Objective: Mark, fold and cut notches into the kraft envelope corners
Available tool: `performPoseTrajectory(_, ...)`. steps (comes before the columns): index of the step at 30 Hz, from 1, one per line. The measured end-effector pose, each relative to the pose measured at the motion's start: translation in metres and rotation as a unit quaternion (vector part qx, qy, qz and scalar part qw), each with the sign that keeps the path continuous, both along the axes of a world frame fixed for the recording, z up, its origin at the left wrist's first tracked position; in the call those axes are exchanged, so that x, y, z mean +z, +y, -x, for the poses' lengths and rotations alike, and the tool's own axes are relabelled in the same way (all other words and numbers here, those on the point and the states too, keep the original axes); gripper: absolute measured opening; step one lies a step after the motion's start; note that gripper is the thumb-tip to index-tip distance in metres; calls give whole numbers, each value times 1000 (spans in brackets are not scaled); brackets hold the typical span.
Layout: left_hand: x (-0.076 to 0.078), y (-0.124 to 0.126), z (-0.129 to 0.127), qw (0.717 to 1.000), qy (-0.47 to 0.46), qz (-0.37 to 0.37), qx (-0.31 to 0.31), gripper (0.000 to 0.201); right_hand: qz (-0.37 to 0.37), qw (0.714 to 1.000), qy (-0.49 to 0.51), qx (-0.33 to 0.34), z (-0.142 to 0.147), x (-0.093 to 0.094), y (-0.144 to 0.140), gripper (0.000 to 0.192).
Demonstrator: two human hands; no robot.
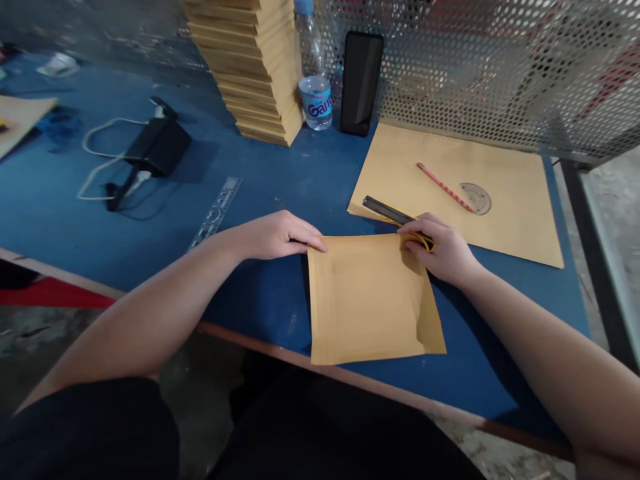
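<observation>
A piece of brown kraft paper (373,300) spans the front of the blue table (280,187), with a crease along its left side and a flap tilted up on its right. My left hand (285,235) pinches its upper left corner between thumb and fingers. At the upper right corner, my right hand (440,245) grips the paper edge. A long black-and-yellow tool (387,211) runs from under or within my right hand toward the brown sheets; its exact kind is unclear, and I cannot tell whether the hand holds it too.
Larger brown sheets (510,207) lie right, bearing a pink pencil (445,187) and a clear protractor (477,199). Behind are a tall stack of folded brown paper (255,73), a water bottle (316,100) and a phone (361,83). Left sit a clear ruler (216,210) and black adapter (159,145).
</observation>
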State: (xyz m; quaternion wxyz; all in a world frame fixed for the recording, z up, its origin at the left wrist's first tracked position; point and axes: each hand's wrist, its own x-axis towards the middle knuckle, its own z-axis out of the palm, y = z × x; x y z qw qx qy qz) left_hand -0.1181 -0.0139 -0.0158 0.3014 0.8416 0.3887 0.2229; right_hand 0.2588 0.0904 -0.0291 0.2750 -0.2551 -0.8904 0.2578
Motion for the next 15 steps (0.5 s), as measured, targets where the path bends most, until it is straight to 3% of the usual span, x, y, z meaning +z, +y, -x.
performPoseTrajectory(4,-1,-1,0,1000,27,-5,11,45,-7,1000,2,1,1,-1,0,23)
performPoseTrajectory(9,-3,4,-2,1000,6,4,-29,34,-13,1000,2,5,1,0,0,22)
performPoseTrajectory(15,-4,6,-2,999,45,4,-9,29,-18,1000,-1,9,1,2,-1,22)
